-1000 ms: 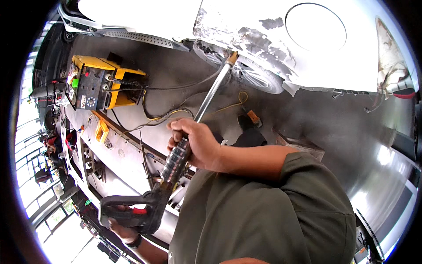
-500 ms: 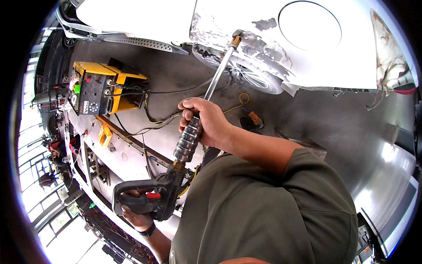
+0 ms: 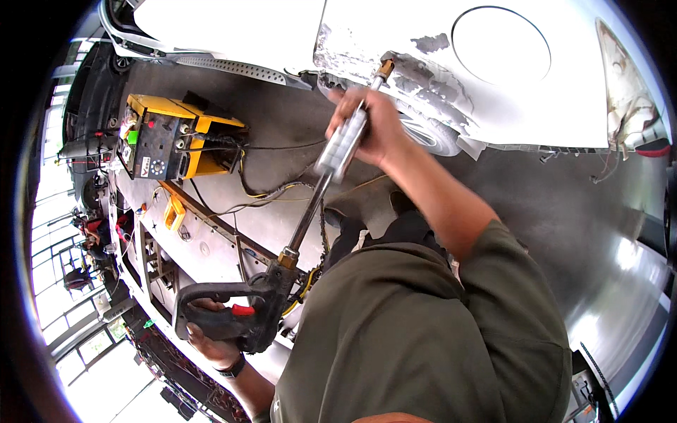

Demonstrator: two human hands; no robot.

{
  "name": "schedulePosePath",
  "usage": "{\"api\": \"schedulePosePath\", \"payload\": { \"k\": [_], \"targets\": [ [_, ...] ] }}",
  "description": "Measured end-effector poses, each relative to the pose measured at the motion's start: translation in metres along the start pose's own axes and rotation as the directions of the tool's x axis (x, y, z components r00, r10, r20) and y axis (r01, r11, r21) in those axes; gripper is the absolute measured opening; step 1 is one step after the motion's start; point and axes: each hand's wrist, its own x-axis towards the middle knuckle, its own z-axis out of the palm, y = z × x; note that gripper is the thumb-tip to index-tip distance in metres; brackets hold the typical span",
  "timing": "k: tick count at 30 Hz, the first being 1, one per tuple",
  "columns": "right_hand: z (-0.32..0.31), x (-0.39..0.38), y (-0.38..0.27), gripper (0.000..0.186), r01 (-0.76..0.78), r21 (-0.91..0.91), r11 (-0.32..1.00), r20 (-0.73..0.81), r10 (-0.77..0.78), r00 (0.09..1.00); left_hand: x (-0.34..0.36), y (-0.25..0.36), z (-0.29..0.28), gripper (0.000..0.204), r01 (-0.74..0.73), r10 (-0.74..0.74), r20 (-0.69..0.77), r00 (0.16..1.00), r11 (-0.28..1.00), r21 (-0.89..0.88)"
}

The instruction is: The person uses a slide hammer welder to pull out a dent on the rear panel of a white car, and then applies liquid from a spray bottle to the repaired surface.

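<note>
My right hand (image 3: 374, 123) grips the blurred cylindrical metal slide weight (image 3: 340, 144) high on the rod of a puller tool (image 3: 307, 211). Low at the left, my left hand (image 3: 215, 349) holds the tool's black handle (image 3: 218, 310), which has a red trigger. The brass tip (image 3: 385, 69) at the rod's upper end is against a white car panel (image 3: 518, 106), on a patch of grey, chipped surface. The car's wheel (image 3: 427, 137) shows below the panel, partly behind my hand and arm.
A yellow-and-black machine (image 3: 211, 162) stands at the left with dark cables running from it. An orange plastic box (image 3: 174, 211) lies on a pale surface beside a long metal rail (image 3: 201, 211). A dark car (image 3: 88, 113) is at the far left. My legs and feet are below.
My right hand and the slide weight have moved up the rod toward the panel, baring the lower rod. The brass tip sits slightly higher on the panel than a second ago.
</note>
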Motion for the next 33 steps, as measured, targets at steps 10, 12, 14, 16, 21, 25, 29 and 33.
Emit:
{"api": "schedulePosePath", "payload": {
  "k": [10,12,14,16,21,25,29,33],
  "targets": [
    [0.083,-0.1,0.127,0.016,-0.202,0.256,0.945,0.005,0.208,0.978,0.017,0.078,-0.049,0.05,0.07,-0.065,-0.142,0.988,0.997,0.037],
    [0.09,-0.099,0.12,0.015,-0.265,0.239,0.934,-0.021,0.278,0.96,0.012,0.081,-0.064,0.053,0.085,-0.087,0.072,0.994,0.996,0.026],
    [0.085,-0.089,0.11,0.016,-0.222,0.208,0.952,-0.013,0.23,0.973,0.009,0.061,-0.043,0.058,-0.045,0.042,0.073,0.996,0.998,0.049],
    [0.076,-0.084,0.103,0.016,-0.201,0.189,0.961,-0.005,0.205,0.979,0.01,0.042,-0.046,0.06,0.025,-0.024,0.073,0.997,1.0,-0.003],
    [0.057,-0.071,0.086,0.014,-0.169,0.124,0.978,-0.049,0.176,0.983,0.014,0.015,-0.018,0.062,0.018,-0.02,0.107,0.994,1.0,0.012],
    [0.055,-0.068,0.078,0.014,-0.179,0.112,0.977,-0.079,0.188,0.979,0.013,0.018,0.003,0.061,0.011,-0.016,0.178,0.984,0.999,0.03],
    [0.055,-0.067,0.077,0.014,-0.19,0.112,0.975,-0.072,0.199,0.977,0.014,0.021,0.01,0.068,-0.01,0.005,0.072,0.997,0.997,0.073],
    [0.054,-0.063,0.08,0.013,-0.206,0.122,0.971,-0.047,0.213,0.976,0.015,0.021,0.005,0.068,-0.037,0.033,0.038,0.999,0.995,0.089]
  ]
}}
